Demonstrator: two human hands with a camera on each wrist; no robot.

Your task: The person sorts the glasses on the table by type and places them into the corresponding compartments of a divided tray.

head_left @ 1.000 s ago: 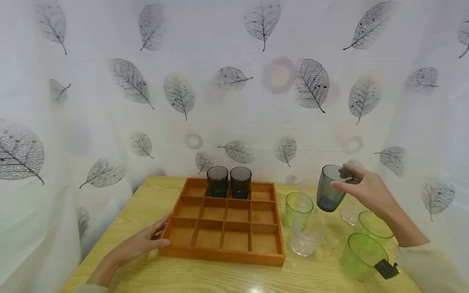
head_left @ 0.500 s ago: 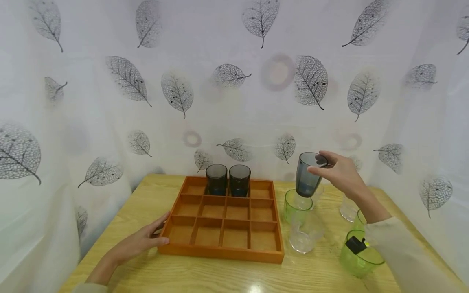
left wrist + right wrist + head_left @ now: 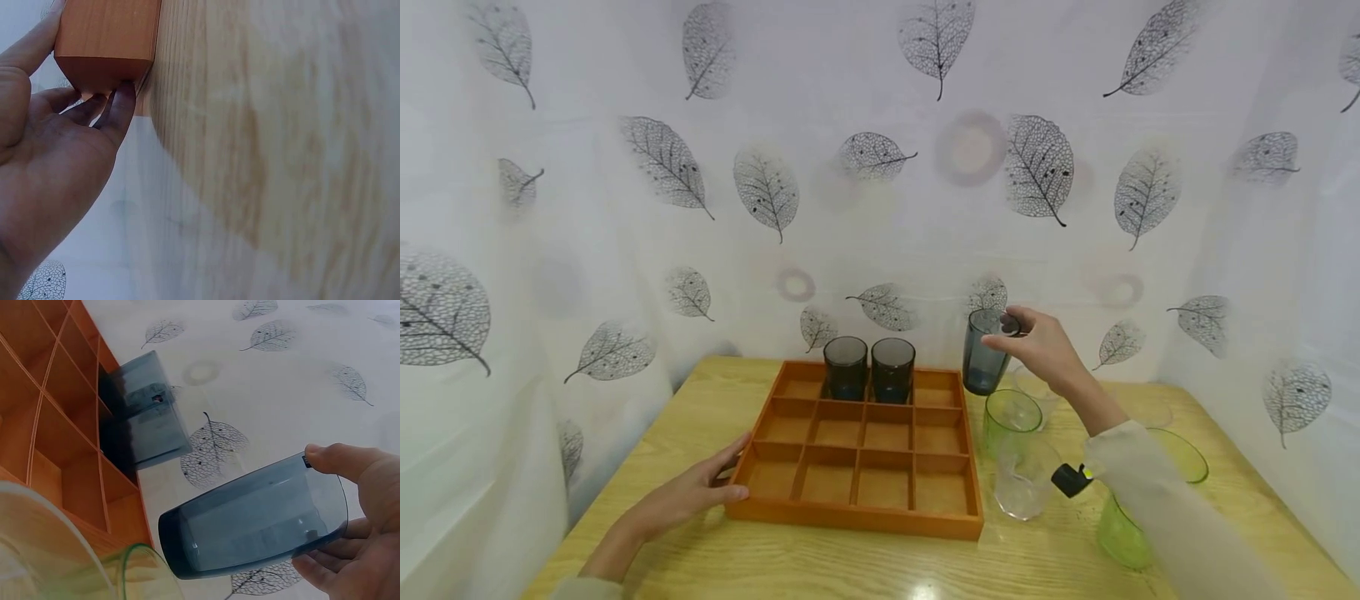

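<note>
A blue-grey glass (image 3: 984,358) hangs slightly tilted above the table, right of the wooden tray's back corner; the right hand (image 3: 1043,348) pinches its rim. In the right wrist view the glass (image 3: 256,519) lies between thumb and fingers of the right hand (image 3: 362,525). The divided orange-brown tray (image 3: 850,518) holds two dark glasses (image 3: 846,371) (image 3: 892,372) in its middle back compartments. At the tray's left side the left hand (image 3: 677,504) rests, thumb at the front corner; the left wrist view shows the hand (image 3: 56,150) with its fingers around the tray corner (image 3: 106,37).
Right of the tray stand a green glass (image 3: 1011,421) and a clear glass (image 3: 1022,483), with another clear one behind. Two more green glasses (image 3: 1123,533) (image 3: 1183,454) are partly hidden by the right sleeve. A leaf-patterned curtain (image 3: 865,225) hangs behind the table.
The right hand has carried the blue-grey glass leftwards, from over the glasses on the right to near the tray's back right corner. The left hand has stayed at the tray.
</note>
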